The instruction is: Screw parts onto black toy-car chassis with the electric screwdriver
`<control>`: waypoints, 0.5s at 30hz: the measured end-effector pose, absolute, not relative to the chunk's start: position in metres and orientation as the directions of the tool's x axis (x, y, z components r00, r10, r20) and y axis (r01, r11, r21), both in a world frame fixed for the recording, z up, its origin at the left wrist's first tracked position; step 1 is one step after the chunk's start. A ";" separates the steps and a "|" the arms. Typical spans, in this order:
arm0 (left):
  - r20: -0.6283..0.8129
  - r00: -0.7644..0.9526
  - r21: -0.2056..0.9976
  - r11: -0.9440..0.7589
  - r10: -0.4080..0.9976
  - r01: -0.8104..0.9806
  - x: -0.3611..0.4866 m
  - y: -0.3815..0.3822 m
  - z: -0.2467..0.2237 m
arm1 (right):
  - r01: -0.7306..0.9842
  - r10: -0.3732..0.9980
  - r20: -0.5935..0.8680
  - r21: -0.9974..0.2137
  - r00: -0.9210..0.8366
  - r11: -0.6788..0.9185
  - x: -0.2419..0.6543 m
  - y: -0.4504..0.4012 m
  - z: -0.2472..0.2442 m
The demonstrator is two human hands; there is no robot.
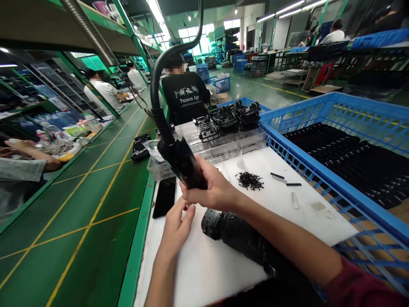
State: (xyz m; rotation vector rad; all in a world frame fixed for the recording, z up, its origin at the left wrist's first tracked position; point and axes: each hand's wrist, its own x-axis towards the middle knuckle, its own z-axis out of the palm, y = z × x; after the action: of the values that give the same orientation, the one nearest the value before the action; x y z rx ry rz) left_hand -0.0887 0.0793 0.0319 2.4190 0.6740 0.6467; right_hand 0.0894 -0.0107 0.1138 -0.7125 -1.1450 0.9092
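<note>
Right hand: the right hand (214,187) is wrapped around a black corded tool (179,157), thumb across its lower end.
Left hand: the left hand (179,224) sits just below and left of the right, fingers loosely curled; whether they pinch anything cannot be told.
Black molded part (234,236): lies on the white work surface (191,273), right of the left hand and below the right wrist.
In the way: the right forearm crosses above the molded part, hiding some of it.
Phone (164,198): dark-screened, just beyond the left hand.
Screw pile (251,181): small, black, loosely heaped to the right of the right hand, with a translucent cone (240,162) just behind.
Strips (294,184): scattered farther right, past the screws.
Clear trays (246,138): beyond the right hand, bearing stacked black frames (226,119).
Blue crate (319,100): right of both hands, filled with dark pieces (348,162).
Green belt (92,183): runs along the left hand's side.
Co-worker (188,96): seated farthest ahead of the hands, dark shirt, back turned.
Tool's look: cylindrical body, ribbed collar, thick cord (155,76) arching upward.
Part's look: long, ridged, lying at a slant.
</note>
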 end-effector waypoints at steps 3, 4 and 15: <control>0.234 0.797 0.572 -0.741 0.558 0.351 -0.091 0.067 0.033 | -0.161 0.904 0.415 -0.890 0.105 0.427 0.091 -0.019 0.130; 0.212 0.804 0.553 -0.746 0.556 0.371 -0.092 0.061 0.031 | -0.121 0.903 0.418 -0.896 0.095 0.428 0.094 -0.023 0.136; 0.089 0.629 0.495 -0.582 0.773 0.645 -0.100 0.021 -0.008 | 0.692 0.837 0.118 -0.630 0.535 -0.354 0.205 -0.177 0.070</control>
State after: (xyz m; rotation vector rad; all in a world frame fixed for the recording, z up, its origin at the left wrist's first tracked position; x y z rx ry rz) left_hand -0.0996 0.0210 -0.0082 2.4334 1.1223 0.4135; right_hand 0.2054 -0.1765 0.0699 -2.1405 -1.2312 0.2960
